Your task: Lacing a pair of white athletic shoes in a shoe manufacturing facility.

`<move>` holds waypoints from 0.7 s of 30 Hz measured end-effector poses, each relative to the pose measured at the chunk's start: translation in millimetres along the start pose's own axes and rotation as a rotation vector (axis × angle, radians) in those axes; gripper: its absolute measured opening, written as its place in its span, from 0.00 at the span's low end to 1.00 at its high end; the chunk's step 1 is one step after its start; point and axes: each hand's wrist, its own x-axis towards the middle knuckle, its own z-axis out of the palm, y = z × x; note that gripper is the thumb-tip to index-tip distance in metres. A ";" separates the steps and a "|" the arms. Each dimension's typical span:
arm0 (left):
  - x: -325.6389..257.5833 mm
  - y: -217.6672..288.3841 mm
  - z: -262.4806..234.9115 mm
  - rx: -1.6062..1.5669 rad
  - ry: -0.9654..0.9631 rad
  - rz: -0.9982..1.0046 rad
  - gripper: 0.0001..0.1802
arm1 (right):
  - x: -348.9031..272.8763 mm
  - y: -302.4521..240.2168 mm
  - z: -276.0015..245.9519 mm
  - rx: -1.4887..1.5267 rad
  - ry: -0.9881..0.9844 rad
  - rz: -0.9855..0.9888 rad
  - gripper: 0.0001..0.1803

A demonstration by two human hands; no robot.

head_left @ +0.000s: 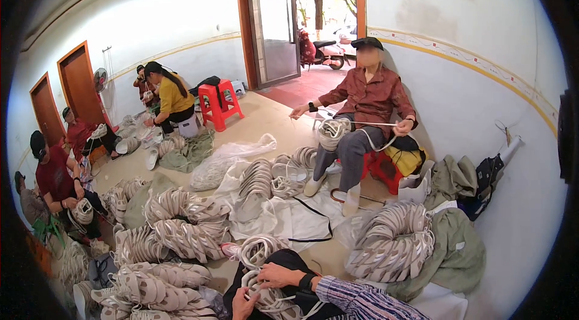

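Note:
On my dark-clothed lap lies a beige sneaker (275,303) with thick pale laces. My left hand (243,304) is closed on its near left side, the fingers curled at the opening. From the right, my right hand (278,275) reaches across the shoe, its fingertips pinched together at a shoelace (254,287). A black band circles that wrist, below a striped sleeve. Just beyond my hands sits another laced beige sneaker (260,250). The exact grip of the fingertips is partly hidden.
Stacked beige sneakers (187,229) crowd the floor to my left, and a curved stack of shoes (395,241) lies right beside green cloth (455,247). Ahead, a seated person (371,97) pulls a lace. Other people work at left near a red stool (220,103). A door (274,24) stands open.

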 end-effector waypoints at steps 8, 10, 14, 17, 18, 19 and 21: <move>-0.4 13.9 -2.4 -0.041 -0.012 0.011 0.17 | 1.5 -1.8 -4.3 -0.033 -0.032 0.034 0.17; -0.3 20.6 -4.2 0.008 -0.021 0.018 0.17 | 2.3 -2.1 -4.3 -0.039 -0.053 0.055 0.17; -1.3 30.2 -6.7 0.016 -0.044 -0.030 0.17 | 3.8 -4.4 -7.3 -0.038 -0.066 0.065 0.17; -0.8 28.4 -6.4 0.067 -0.029 0.018 0.18 | 2.5 -6.5 -8.0 -0.033 -0.056 0.063 0.16; -1.5 30.3 -6.5 0.080 -0.018 0.025 0.19 | 1.6 -6.6 -7.5 -0.037 -0.039 0.059 0.16; -2.5 32.5 -7.4 0.093 -0.002 0.031 0.20 | 1.9 -7.5 -7.2 -0.038 -0.040 0.057 0.16; -1.4 13.9 -5.0 0.039 -0.005 0.016 0.20 | 2.3 -9.7 -6.6 -0.019 -0.013 0.043 0.15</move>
